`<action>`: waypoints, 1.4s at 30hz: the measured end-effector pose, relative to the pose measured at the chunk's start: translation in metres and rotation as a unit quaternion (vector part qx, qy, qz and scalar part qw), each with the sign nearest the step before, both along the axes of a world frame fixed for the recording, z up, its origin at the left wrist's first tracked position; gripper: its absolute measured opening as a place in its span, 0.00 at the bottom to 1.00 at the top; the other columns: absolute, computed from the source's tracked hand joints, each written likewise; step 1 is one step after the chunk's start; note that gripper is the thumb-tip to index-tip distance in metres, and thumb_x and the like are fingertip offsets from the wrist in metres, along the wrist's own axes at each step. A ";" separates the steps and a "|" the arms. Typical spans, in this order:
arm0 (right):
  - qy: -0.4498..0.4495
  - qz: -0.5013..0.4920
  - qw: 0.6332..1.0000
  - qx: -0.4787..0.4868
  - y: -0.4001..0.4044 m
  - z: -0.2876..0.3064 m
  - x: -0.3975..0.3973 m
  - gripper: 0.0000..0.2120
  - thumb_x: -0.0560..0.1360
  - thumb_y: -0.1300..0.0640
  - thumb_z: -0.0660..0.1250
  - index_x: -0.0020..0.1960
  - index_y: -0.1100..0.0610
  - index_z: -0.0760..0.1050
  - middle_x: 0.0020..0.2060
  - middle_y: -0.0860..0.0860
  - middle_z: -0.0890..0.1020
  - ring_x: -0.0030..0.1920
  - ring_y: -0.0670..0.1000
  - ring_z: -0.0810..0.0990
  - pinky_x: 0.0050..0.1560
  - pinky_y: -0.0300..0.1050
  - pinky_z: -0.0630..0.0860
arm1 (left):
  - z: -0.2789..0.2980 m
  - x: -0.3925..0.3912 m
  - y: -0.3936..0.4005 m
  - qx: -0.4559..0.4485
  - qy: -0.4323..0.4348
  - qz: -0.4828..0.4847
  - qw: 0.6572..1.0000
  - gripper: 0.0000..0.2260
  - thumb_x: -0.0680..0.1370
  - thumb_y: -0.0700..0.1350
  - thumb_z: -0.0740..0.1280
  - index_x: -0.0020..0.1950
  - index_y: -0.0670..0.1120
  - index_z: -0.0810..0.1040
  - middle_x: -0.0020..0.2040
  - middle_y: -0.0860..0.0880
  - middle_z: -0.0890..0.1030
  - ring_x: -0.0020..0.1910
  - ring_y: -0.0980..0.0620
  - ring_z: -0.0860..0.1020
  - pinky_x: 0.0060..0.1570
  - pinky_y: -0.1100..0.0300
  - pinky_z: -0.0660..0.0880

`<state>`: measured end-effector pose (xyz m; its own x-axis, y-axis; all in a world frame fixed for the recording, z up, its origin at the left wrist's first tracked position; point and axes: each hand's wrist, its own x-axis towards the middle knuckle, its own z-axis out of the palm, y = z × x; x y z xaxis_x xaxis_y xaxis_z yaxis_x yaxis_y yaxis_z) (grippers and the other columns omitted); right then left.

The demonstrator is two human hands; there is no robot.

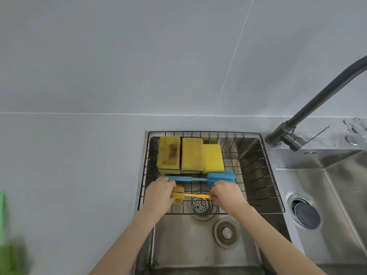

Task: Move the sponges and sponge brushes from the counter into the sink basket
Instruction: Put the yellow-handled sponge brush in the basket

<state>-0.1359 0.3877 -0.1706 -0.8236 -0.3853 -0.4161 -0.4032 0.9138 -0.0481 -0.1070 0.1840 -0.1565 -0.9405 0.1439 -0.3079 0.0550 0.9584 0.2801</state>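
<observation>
A black wire sink basket (264,176) hangs across the far half of the left sink basin. Three yellow sponges lie in its far left part: a stained one (168,154), a middle one (192,155) and a brighter one (213,158). In front of them a blue sponge brush (220,178) lies crosswise, head to the right. A yellow sponge brush (177,195) is held over the basket's front part. My left hand (159,197) grips its foam head and my right hand (226,195) pinches the end of its orange-yellow handle.
A dark faucet (309,108) rises from the sink's back right and arches right. The second basin (337,205) with a drain plug lies to the right. Grey counter (69,185) spreads left, with a blurred green object (6,245) at its left edge.
</observation>
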 end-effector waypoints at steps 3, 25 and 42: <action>-0.016 -0.005 1.000 0.015 -0.002 -0.004 -0.003 0.08 0.76 0.59 0.62 0.51 0.56 0.79 0.48 0.53 0.82 0.48 0.55 0.79 0.44 0.45 0.73 | -0.006 -0.001 0.002 -0.011 -0.009 -0.006 1.000 0.16 0.73 0.47 0.68 0.59 0.48 0.72 0.59 0.48 0.77 0.57 0.50 0.74 0.56 0.58 0.73; -0.036 -0.014 0.999 0.002 -0.018 0.016 -0.005 0.12 0.77 0.65 0.57 0.54 0.57 0.75 0.49 0.57 0.82 0.49 0.58 0.80 0.46 0.50 0.77 | 0.008 0.001 -0.009 0.076 -0.065 -0.017 0.995 0.23 0.74 0.40 0.66 0.68 0.47 0.65 0.67 0.46 0.70 0.64 0.48 0.71 0.64 0.53 0.69; -0.067 0.063 0.944 -0.317 -0.251 0.105 0.061 0.12 0.79 0.55 0.58 0.62 0.51 0.68 0.48 0.48 0.80 0.45 0.51 0.79 0.47 0.45 0.75 | 0.086 0.118 -0.244 0.146 0.112 0.333 0.925 0.17 0.75 0.44 0.65 0.63 0.46 0.71 0.65 0.46 0.72 0.61 0.46 0.72 0.59 0.57 0.66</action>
